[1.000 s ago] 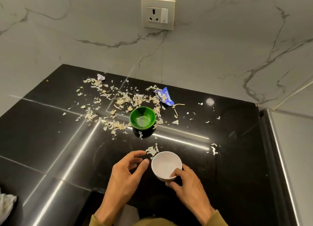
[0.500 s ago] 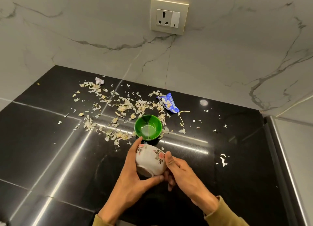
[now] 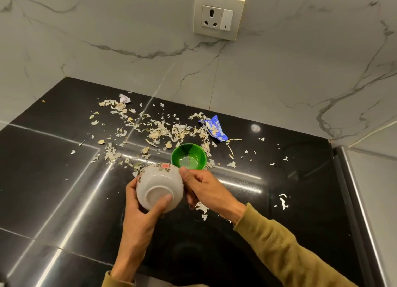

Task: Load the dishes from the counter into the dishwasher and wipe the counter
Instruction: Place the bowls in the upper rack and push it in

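A white bowl is showing red-and-green flowers just before the green bowl; behind it a blue-and-white wrapper is lying on the glossy black counter, under grey-veined white marble.

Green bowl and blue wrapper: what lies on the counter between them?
In the head view, a scatter of pale dry peel flakes lies on the black counter between the green bowl and the blue wrapper; no dish.

Inside of tipped white floral ceramic bowl faces away, unseen. Left hand fingers hidden behind it. Right hand fingertips tucked under. Olive sleeves cut off by btm edge.
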`<state>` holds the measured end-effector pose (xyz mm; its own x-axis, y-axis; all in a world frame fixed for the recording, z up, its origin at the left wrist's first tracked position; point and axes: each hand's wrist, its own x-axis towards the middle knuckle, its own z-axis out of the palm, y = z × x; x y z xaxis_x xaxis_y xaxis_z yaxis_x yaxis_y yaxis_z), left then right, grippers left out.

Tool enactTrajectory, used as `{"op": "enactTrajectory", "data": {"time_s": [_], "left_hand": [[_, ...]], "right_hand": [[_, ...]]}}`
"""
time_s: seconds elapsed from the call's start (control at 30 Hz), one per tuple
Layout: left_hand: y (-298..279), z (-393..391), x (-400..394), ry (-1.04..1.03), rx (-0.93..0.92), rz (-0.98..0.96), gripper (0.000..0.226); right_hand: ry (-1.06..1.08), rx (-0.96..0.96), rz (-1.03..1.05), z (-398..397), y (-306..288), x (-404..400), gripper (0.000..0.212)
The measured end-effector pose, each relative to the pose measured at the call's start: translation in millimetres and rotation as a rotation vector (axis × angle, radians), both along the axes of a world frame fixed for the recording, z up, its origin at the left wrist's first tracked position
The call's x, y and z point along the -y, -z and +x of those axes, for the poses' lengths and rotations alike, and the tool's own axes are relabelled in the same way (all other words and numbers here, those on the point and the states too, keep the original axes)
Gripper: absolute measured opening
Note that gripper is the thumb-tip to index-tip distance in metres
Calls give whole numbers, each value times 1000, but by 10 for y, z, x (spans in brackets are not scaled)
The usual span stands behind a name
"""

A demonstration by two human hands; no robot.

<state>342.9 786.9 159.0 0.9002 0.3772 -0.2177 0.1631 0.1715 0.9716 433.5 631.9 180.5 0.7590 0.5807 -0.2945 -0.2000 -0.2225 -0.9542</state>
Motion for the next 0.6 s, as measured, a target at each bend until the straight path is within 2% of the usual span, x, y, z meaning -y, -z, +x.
{"op": "enactTrajectory", "data": {"time_s": [0.1, 0.2, 0.3, 0.37, 0.43, 0.53, 0.6], "left_hand": [[-1, 2, 8, -57, -1, -94, 94], [-1, 9, 34, -93, 14, -131, 68], [0, 19, 83, -98, 4, -142, 65], [-6, 15, 93, -106, 4, -162, 64], [-25, 5, 83, -107, -1, -176, 65], [-75, -21, 47, -109, -13, -199, 67], [-123, -57, 18, -107, -22, -188, 85]], "right_hand": [[-72, -17, 8, 26, -13, -13, 35], [-12, 90, -91, 134, 97, 11, 31], [87, 396, -467, 368, 377, 98, 32], [-1, 531, -780, 469, 545, 161, 46], [-73, 574, -941, 508, 645, 184, 50], [-33, 620, -920, 567, 781, 199, 35], [21, 613, -849, 609, 831, 221, 26]]}}
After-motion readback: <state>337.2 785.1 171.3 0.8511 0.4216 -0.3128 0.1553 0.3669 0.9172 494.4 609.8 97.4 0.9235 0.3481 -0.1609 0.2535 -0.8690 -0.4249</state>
